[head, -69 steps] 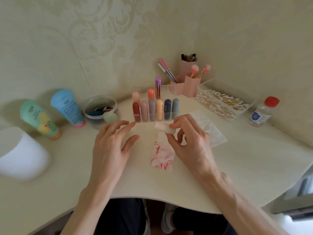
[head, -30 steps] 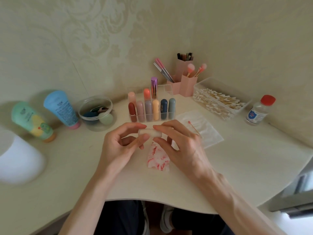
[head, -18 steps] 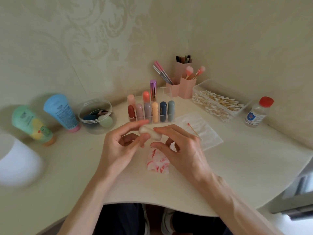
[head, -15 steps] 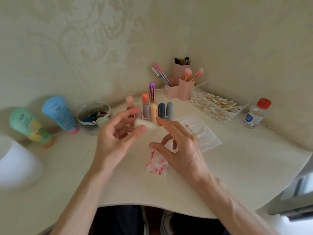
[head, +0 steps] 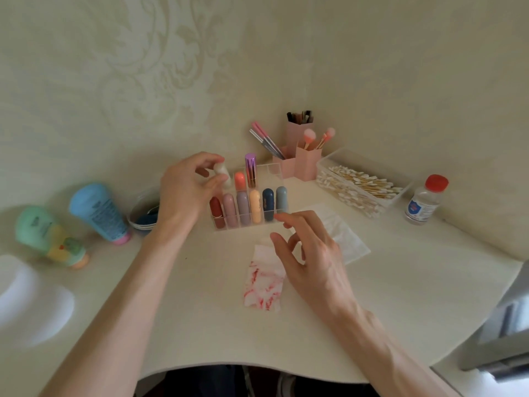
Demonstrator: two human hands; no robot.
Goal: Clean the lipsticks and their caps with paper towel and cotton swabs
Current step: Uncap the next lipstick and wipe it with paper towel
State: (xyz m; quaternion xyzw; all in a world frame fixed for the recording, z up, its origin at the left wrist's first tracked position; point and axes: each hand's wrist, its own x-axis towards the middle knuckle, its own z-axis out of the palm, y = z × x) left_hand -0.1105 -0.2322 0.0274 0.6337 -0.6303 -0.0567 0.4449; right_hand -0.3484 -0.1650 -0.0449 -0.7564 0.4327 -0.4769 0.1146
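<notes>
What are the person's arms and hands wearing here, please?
Nothing shows on them: the left hand and right hand are ungloved, with no rings, watch or bracelet visible, and both forearms are sleeveless as far as the frame reaches.

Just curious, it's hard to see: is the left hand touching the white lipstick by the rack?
Touching. The head view shows the left hand pinching the white lipstick between thumb and fingertips, no gap.

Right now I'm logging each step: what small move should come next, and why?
Probably lower the lipstick in the left hand's grip into a free organizer slot. It hangs just over the back row, and the right hand is open above the stained towel.
</notes>
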